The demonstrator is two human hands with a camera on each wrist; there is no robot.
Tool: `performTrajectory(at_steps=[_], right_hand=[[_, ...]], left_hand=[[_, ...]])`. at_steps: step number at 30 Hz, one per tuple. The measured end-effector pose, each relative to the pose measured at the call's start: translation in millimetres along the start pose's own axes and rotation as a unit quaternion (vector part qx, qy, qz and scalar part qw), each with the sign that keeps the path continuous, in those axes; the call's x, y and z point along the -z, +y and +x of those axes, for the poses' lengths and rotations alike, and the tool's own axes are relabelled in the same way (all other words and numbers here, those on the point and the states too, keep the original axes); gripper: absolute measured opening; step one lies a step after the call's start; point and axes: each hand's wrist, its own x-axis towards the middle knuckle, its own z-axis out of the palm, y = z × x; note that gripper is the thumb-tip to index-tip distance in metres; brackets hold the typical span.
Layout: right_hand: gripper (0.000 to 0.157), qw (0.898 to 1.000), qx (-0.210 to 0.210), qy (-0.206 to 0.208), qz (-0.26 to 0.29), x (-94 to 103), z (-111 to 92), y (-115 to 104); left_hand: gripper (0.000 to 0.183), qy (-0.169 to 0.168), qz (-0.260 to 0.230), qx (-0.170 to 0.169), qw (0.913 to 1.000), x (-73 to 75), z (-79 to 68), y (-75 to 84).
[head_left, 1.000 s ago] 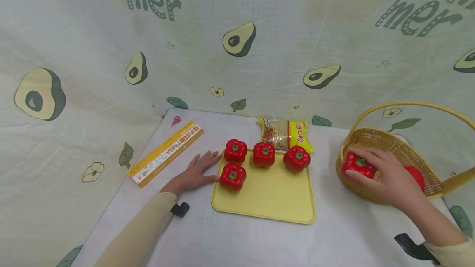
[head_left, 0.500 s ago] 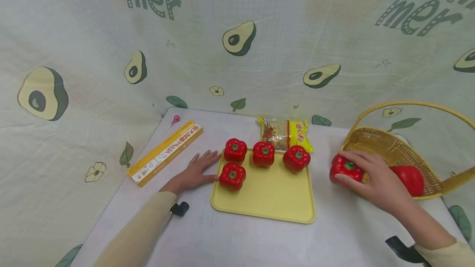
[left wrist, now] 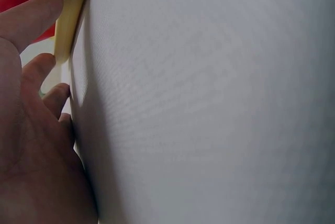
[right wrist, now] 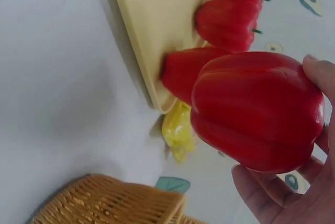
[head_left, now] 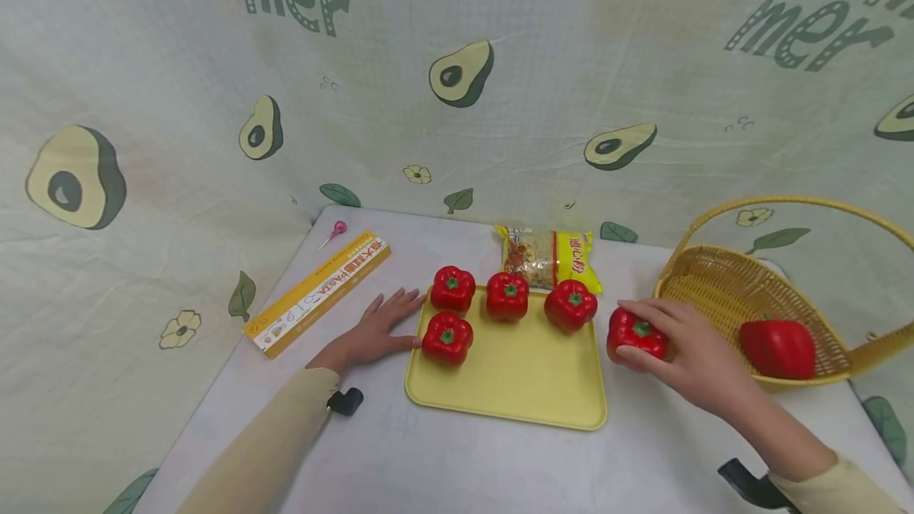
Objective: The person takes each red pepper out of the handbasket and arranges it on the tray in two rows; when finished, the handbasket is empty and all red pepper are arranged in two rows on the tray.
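Note:
My right hand (head_left: 696, 351) grips a red bell pepper (head_left: 634, 335) with a green stem, held between the tray and the basket. In the right wrist view that pepper (right wrist: 256, 111) hangs above the table, thumb on one side and fingers on the other. My left hand (head_left: 374, 335) lies with fingers spread at the left edge of the yellow tray (head_left: 528, 387), its thumb touching the rim. Several red bell peppers (head_left: 507, 297) sit along the tray's back and left side. Another red bell pepper (head_left: 777, 349) lies in the wicker basket (head_left: 703, 284).
Behind the tray lies a yellow bag of pasta (head_left: 550, 258). A long pasta box (head_left: 317, 294) and a pink lollipop (head_left: 339, 228) are at the left. The basket's tall handle (head_left: 785, 201) arches above it at the right. A printed cloth hangs behind the table.
My right hand has lifted the bell pepper out of the basket and carried it left towards the tray. The pepper remaining in the basket now shows fully. My left hand has stayed still.

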Motion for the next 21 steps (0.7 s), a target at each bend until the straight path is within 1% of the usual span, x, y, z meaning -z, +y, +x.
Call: performTrajectory(at_steps=[6, 13, 21], right_hand=[[0.073, 1.000, 0.003, -0.004, 0.002, -9.6, 4, -9], [0.070, 1.000, 0.013, -0.006, 0.013, -24.6, 8, -18], [0.070, 0.999, 0.023, -0.017, 0.033, -39.3, 10, -27]], left_hand=[[0.085, -0.005, 0.001, 0.004, 1.0000, 0.1, 0.3, 0.5], [0.085, 0.004, -0.008, -0.010, 0.9999, 0.4, -1.2, 1.6], [0.085, 0.006, -0.005, -0.011, 0.9999, -0.3, -0.2, -0.1]])
